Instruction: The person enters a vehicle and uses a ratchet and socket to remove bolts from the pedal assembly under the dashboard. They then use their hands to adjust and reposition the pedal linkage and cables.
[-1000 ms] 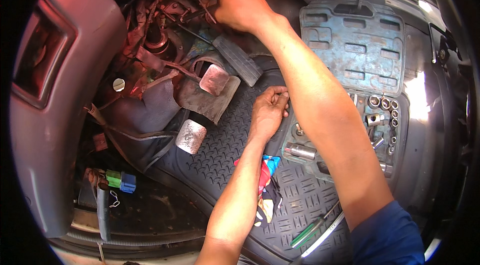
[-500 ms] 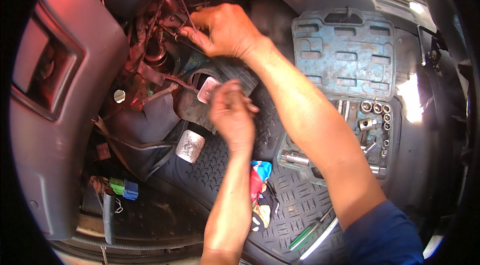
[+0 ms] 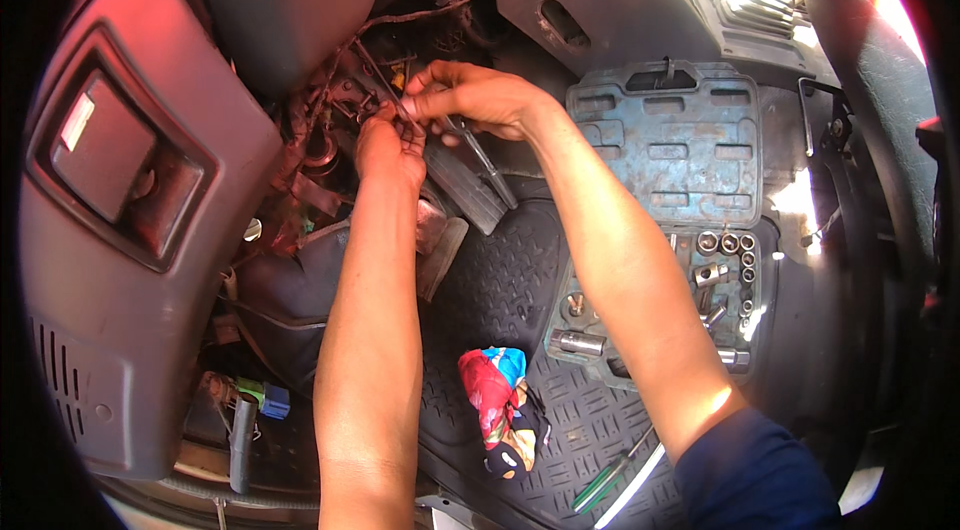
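Both of my hands meet at the dark metal bracket and linkage (image 3: 350,102) above the pedals. My left hand (image 3: 392,145) reaches up with its fingertips pinched together at the linkage; what they grip is hidden. Coming in from the right, my right hand (image 3: 475,100) has its thumb and forefinger close to the left fingertips. Its lower fingers curl around a slim metal ratchet wrench (image 3: 488,168), whose handle slants down to the right. A long black pedal (image 3: 465,192) lies just below. Part of a worn pedal (image 3: 430,227) shows beside my left forearm.
An open blue-grey socket case (image 3: 668,155) with several sockets (image 3: 730,243) lies on the right. A colourful cloth (image 3: 490,395) and a green-handled screwdriver (image 3: 600,488) rest on the black floor mat (image 3: 500,270). The grey door panel (image 3: 230,140) borders the left, near a blue-green connector (image 3: 265,398).
My left hand has moved up from the pedals to the linkage beside my right hand. The ratchet wrench now shows under my right hand. The view has shifted slightly.
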Action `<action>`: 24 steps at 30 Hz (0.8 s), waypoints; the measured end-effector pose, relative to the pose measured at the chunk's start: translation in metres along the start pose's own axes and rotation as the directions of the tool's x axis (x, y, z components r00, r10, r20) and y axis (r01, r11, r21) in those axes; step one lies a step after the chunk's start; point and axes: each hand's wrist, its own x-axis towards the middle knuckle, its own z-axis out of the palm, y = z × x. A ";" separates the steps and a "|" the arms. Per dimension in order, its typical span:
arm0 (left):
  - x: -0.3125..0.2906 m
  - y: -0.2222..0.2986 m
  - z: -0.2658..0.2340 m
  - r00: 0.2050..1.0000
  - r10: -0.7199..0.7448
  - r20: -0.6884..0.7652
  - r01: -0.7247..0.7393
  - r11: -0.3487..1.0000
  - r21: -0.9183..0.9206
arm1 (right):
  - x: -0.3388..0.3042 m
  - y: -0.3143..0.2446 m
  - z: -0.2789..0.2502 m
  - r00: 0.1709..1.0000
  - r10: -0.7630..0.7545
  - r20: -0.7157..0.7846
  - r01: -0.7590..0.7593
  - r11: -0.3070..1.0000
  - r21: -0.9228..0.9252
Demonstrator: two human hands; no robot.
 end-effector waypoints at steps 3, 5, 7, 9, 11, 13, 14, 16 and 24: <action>0.002 -0.002 0.010 0.997 0.045 -0.057 -0.042 0.998 0.055 | -0.029 -0.033 -0.012 0.973 0.223 0.066 -0.180 0.903 -0.390; -0.001 0.000 0.007 0.997 0.039 -0.067 -0.036 0.998 0.045 | -0.024 -0.031 -0.012 0.995 0.092 0.035 -0.052 0.794 -0.606; -0.006 0.003 0.003 0.998 0.025 -0.050 -0.023 0.999 0.037 | -0.025 -0.020 -0.002 0.983 -0.183 -0.008 0.090 0.520 -0.850; -0.012 -0.001 0.008 1.000 -0.015 0.022 0.015 1.000 0.016 | -0.023 -0.028 -0.006 0.981 -0.192 -0.008 0.083 0.459 -0.884; 0.000 0.008 0.012 0.997 -0.039 0.064 0.041 0.999 -0.022 | -0.021 -0.037 -0.005 0.973 -0.230 0.029 0.112 0.356 -0.928; 0.006 0.012 0.009 0.998 -0.028 0.054 0.033 0.996 -0.087 | -0.020 -0.034 -0.004 0.981 -0.192 -0.007 0.088 0.479 -0.873; 0.010 0.012 0.006 0.998 -0.031 0.062 0.035 0.997 -0.064 | -0.019 -0.036 -0.003 0.984 -0.176 -0.022 0.077 0.535 -0.841; 0.029 0.019 -0.009 0.997 -0.018 0.072 0.019 1.000 -0.017 | -0.033 -0.056 0.011 0.999 0.008 -0.033 -0.026 0.810 -0.586; 0.014 0.008 0.006 0.994 -0.070 0.080 0.082 0.983 -0.165 | -0.026 -0.030 -0.009 0.944 -0.311 0.111 0.278 0.569 -0.774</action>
